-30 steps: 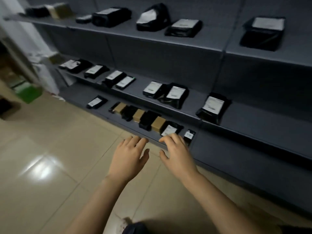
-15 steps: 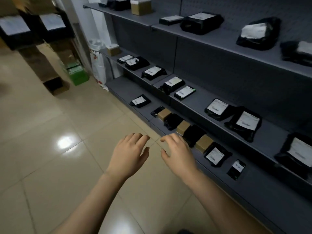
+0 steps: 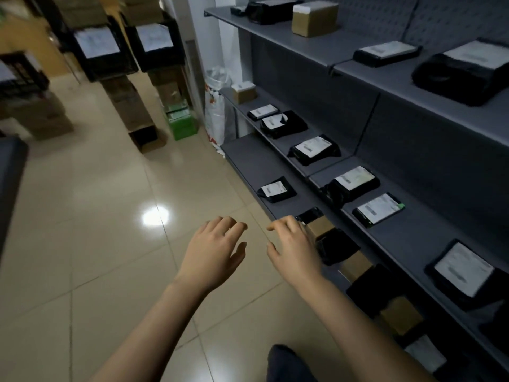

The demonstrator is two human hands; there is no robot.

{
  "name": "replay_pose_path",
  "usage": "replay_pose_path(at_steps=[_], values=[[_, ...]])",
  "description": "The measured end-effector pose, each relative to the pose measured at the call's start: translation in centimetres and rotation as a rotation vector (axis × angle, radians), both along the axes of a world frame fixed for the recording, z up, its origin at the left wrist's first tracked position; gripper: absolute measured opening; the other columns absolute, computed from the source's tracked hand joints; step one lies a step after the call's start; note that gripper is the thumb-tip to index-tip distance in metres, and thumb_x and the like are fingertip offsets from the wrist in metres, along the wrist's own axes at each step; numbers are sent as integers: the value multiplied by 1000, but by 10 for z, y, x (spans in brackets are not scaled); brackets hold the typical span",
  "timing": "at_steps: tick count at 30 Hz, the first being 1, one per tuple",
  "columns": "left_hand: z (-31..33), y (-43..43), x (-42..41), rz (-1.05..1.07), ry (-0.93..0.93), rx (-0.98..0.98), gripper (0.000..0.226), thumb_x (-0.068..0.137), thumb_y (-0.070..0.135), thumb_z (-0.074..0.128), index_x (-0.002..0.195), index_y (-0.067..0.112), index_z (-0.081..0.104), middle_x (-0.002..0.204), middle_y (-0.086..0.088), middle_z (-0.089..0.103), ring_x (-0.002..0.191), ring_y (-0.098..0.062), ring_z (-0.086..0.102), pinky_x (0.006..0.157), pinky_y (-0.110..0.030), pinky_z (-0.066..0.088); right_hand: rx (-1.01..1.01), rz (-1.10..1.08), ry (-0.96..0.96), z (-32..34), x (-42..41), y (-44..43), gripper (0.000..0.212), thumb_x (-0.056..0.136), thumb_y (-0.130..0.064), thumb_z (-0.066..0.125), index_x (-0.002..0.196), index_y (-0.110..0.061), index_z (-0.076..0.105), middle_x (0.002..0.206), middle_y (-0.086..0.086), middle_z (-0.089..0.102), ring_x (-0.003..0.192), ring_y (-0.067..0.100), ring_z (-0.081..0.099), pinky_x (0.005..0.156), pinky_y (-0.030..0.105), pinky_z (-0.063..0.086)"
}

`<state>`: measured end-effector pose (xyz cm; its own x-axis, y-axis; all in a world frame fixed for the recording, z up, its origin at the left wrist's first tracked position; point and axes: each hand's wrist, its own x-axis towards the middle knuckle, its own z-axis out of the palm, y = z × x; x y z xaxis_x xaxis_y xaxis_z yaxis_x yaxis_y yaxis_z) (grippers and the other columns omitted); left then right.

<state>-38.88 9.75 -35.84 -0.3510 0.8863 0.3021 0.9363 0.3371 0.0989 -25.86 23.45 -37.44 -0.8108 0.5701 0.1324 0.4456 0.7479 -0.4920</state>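
Both my hands are held out in front of me, palms down and empty. My left hand (image 3: 214,249) hovers over the beige floor tiles with loosely bent fingers. My right hand (image 3: 293,248) is beside the front edge of the bottom shelf (image 3: 248,158), its fingers loosely bent in front of a small black item (image 3: 309,215) and a brown box (image 3: 321,227); whether it touches them I cannot tell. A row of black packets and brown boxes runs along that shelf edge toward me.
Grey shelving (image 3: 429,232) fills the right side, with black labelled parcels such as one (image 3: 276,189) on the lowest level. Stacked cardboard boxes (image 3: 129,106), black crates (image 3: 100,49), a green box (image 3: 181,122) and a white bag (image 3: 216,111) stand at the aisle's far end.
My view has swung left along the aisle, so the shelves slid to the right and the far boxes came into sight. Both hands kept their pose, still empty.
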Motion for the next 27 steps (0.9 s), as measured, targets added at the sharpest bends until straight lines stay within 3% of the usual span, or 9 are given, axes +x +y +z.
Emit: replay_pose_path(at_steps=[4, 8, 12, 16, 22, 27], values=[[6, 41, -55, 55, -1, -1, 27, 81, 25, 71, 105, 14, 64, 95, -2, 62, 85, -26, 59, 72, -36, 49, 22, 41, -4, 2, -59, 52, 30, 92, -19, 59, 122, -19, 56, 121, -1, 51, 114, 17, 47, 96, 31, 41], [-1, 81, -110, 39, -8, -31, 25, 85, 30, 61, 105, 16, 63, 96, -1, 62, 86, -25, 59, 73, -36, 49, 31, 41, -21, -5, -110, 90, 29, 91, -19, 59, 121, -19, 56, 121, -1, 51, 113, 17, 47, 95, 29, 37], [-16, 133, -174, -37, -27, -31, 26, 81, 26, 71, 104, 15, 64, 93, -2, 63, 82, -25, 60, 69, -34, 50, 26, -27, -49, -24, -163, 130, 30, 92, -19, 60, 122, -19, 57, 122, 0, 51, 114, 19, 47, 95, 30, 38], [-31, 195, -253, -207, -14, -53, 30, 84, 33, 47, 102, 15, 63, 88, -2, 61, 79, -26, 58, 67, -35, 49, 36, -201, -52, -43, -222, 165, 27, 91, -19, 61, 117, -16, 59, 121, 2, 51, 114, 21, 47, 92, 31, 41], [-45, 270, -345, -472, -3, -123, 29, 84, 31, 47, 101, 14, 64, 87, -3, 59, 76, -27, 56, 66, -36, 47, -75, -479, -60, -67, -285, 190, 26, 88, -16, 66, 113, -12, 62, 115, 6, 54, 107, 26, 52, 85, 37, 48], [-65, 321, -371, -662, 21, -160, 29, 83, 30, 46, 97, 13, 66, 82, -4, 60, 71, -27, 57, 58, -35, 45, -117, -711, -121, -86, -307, 194, 23, 86, -18, 66, 109, -15, 63, 112, 6, 58, 104, 27, 55, 79, 35, 47]])
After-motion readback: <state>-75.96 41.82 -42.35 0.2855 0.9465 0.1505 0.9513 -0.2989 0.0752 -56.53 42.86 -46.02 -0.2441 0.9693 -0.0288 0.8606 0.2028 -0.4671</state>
